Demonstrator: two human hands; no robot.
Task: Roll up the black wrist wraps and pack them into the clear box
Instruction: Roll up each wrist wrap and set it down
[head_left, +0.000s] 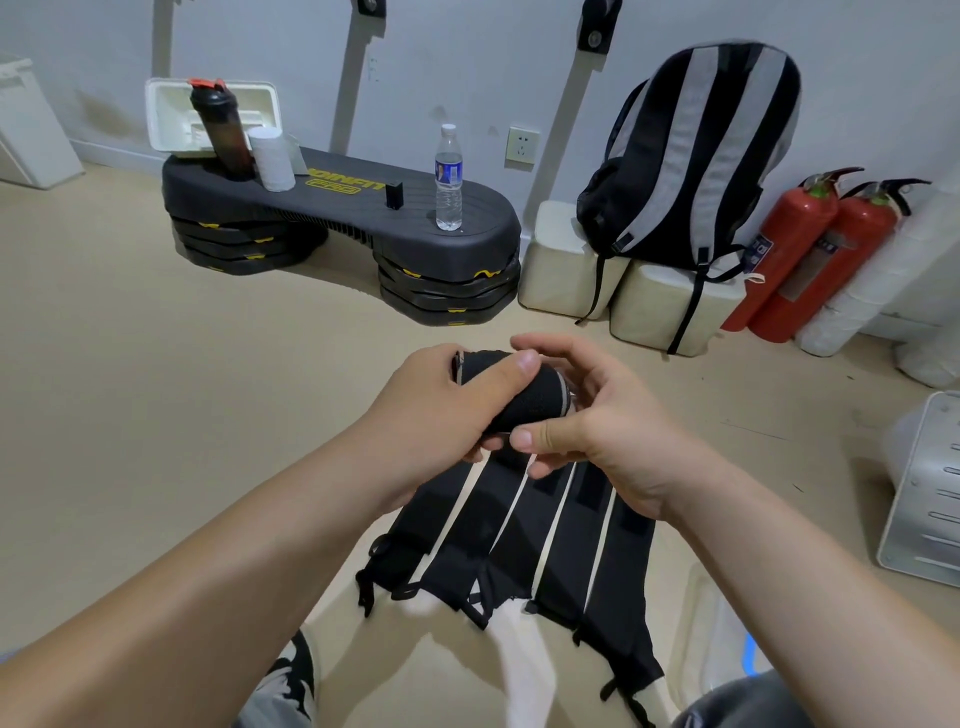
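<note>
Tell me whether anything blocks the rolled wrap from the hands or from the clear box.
Nothing blocks the hands: left hand and right hand both grip the rolled wrap. A translucent container, perhaps the box, shows low right, partly behind the right forearm; nothing visible lies between.

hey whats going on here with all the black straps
A person is partway through rolling up black wrist wraps. Both hands hold one rolled wrap: the left hand grips it around the middle with the thumb on top, and the right hand pinches its end. Several more flat wraps lie side by side on the floor below the hands, not yet rolled, so most of the job is left.
</note>
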